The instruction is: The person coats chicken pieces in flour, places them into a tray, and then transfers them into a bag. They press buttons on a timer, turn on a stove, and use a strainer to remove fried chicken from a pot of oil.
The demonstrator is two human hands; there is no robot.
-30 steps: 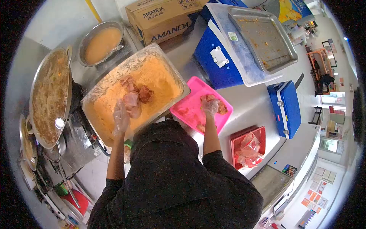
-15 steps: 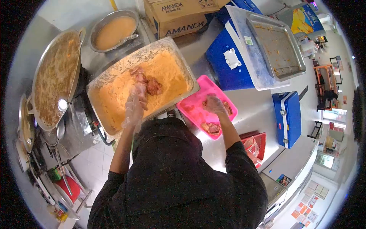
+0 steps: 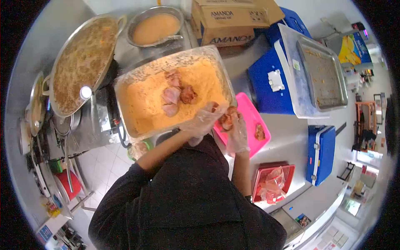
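1. The stainless steel counter (image 3: 287,137) runs across a kitchen with white floor tiles; the person in a black top leans over it.
2. One wide round metal pan of brown crumbs (image 3: 81,62) sits at the left, with one round metal bowl of tan batter (image 3: 155,28) behind it.
3. One large clear rectangular tub of orange breading (image 3: 146,104) stands in front of the person, with about four raw pink chicken pieces (image 3: 175,93) lying on the breading.
4. Two blue cool boxes stand to the right: the bigger blue cool box (image 3: 266,83) carries one empty metal tray (image 3: 323,77), and the smaller blue cool box (image 3: 321,154) stands nearer.
5. One flat pink plastic tray (image 3: 252,129) lies just right of the tub, with one loose chicken piece (image 3: 260,132) on it.
6. One red tray of plastic bags (image 3: 273,181) sits near the counter edge.
7. The left hand (image 3: 204,120) and right hand (image 3: 237,132), both in clear plastic gloves, meet over the pink tray's left edge, fingers curled around one reddish marinated chicken piece (image 3: 227,118) held between them.
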